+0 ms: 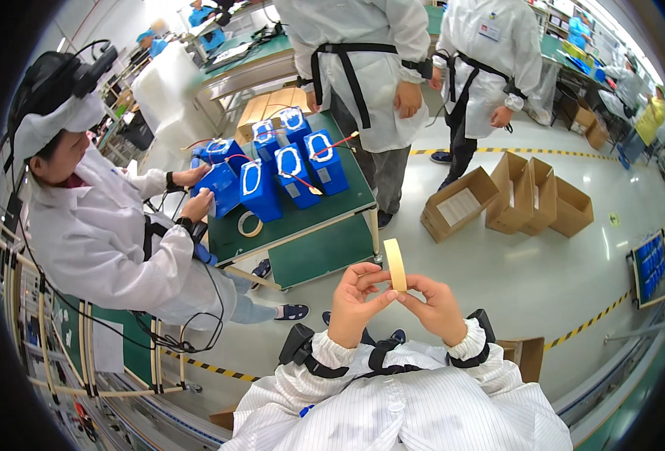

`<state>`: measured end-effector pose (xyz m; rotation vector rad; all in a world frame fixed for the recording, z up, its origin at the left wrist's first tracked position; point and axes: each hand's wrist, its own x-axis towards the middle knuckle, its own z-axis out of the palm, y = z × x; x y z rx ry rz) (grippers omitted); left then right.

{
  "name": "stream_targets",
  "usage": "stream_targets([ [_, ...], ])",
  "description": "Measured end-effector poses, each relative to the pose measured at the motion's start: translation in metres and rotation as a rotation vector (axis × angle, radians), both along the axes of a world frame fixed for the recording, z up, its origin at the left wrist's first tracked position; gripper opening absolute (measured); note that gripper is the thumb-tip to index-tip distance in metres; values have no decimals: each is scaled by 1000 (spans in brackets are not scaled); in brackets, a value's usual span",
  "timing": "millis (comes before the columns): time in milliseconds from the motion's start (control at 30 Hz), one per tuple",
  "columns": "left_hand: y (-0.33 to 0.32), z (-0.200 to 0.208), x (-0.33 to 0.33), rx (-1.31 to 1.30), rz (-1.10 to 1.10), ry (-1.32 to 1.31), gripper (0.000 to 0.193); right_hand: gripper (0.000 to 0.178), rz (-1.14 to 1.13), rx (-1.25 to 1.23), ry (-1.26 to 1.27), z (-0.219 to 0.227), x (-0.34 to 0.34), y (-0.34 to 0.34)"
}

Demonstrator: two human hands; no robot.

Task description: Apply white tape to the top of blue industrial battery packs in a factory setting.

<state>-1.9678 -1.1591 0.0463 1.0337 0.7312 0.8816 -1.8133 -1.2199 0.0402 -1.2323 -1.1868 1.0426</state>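
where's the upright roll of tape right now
In the head view, the tape roll is just right of centre, its lower end held between the left hand and right hand, right of the green table.

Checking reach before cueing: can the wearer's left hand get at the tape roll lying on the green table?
Probably not without stepping closer: the left hand is short of the table, holding another yellow roll. The near side of the tape roll looks clear.
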Motion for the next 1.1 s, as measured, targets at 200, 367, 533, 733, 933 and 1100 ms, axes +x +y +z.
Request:
stream_targets([
  [200,-6,-2,7,5,-42,-41,49,23,15,8,-148,-5,4,-9],
  [367,-11,-4,2,40,-33,-26,43,25,33,134,-149,-5,9,-10],
  [533,-9,-15,-10,125,-128,-37,37,33,-99,83,79,-13,29,-8],
  [733,-12,-15,-17,89,-231,15,34,38,-173,164,4,10,24,-2],
  [933,-19,-21,-16,139,-435,179,31,29,-83,200,-112,-8,21,0],
  [1100,-21,-18,-13,108,-445,138,27,24,-31,104,-71,-9,7,-5],
])
